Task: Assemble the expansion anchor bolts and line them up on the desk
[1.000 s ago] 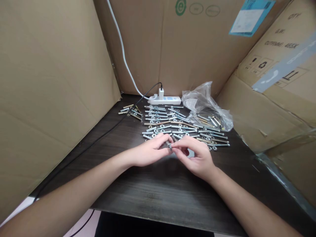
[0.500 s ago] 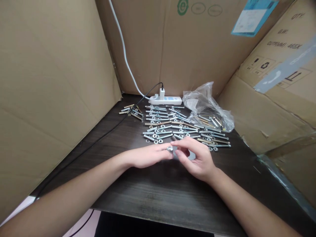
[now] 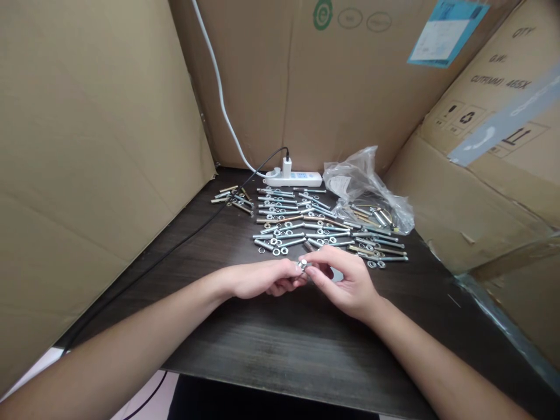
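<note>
Gripping a metal fastener [image 3: 303, 264] near laid-out bolts [image 3: 333, 234], the left hand [image 3: 261, 278] adjoins the right hand [image 3: 347, 281], whose hold on it cannot be told; a carton [image 3: 494, 198] reads "QTY," "G.W." and "465X."

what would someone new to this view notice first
Probably the left hand, just below centre, holding a small metal piece, with the right hand close beside it. Then the rows of bolts on the dark table beyond them, and the crumpled clear bag at the back right.
</note>
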`<state>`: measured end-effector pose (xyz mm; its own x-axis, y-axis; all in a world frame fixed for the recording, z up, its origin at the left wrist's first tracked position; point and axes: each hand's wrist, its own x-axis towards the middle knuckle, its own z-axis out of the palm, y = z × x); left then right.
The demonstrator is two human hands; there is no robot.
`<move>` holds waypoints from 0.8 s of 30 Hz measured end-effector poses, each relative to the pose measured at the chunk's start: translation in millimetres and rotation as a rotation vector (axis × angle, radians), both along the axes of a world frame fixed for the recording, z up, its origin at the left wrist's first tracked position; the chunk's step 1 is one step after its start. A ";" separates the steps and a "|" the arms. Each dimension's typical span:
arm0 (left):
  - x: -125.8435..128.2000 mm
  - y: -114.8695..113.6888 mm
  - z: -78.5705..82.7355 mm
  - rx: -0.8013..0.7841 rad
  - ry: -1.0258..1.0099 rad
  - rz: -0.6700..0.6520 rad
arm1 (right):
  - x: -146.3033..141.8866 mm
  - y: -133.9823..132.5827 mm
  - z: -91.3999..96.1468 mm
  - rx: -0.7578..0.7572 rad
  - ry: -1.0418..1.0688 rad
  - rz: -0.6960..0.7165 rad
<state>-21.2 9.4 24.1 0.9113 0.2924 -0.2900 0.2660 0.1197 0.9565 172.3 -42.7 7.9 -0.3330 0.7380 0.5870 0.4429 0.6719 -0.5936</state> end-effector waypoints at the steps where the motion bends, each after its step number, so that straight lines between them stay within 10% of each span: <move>1: -0.3 1.2 -1.0 0.006 -0.016 0.013 | 3.5 0.7 2.4 -0.007 -0.031 -0.012; 9: -2.1 17.5 -12.2 -0.007 -0.139 0.150 | 41.8 7.6 27.8 -0.541 -0.629 -0.090; 17: -0.6 19.3 -13.9 0.053 -0.131 0.170 | 34.0 3.1 23.9 -0.668 -0.699 -0.044; 24: -1.2 17.2 -12.8 0.630 0.001 0.160 | 40.5 9.6 27.0 -0.609 -0.514 -0.076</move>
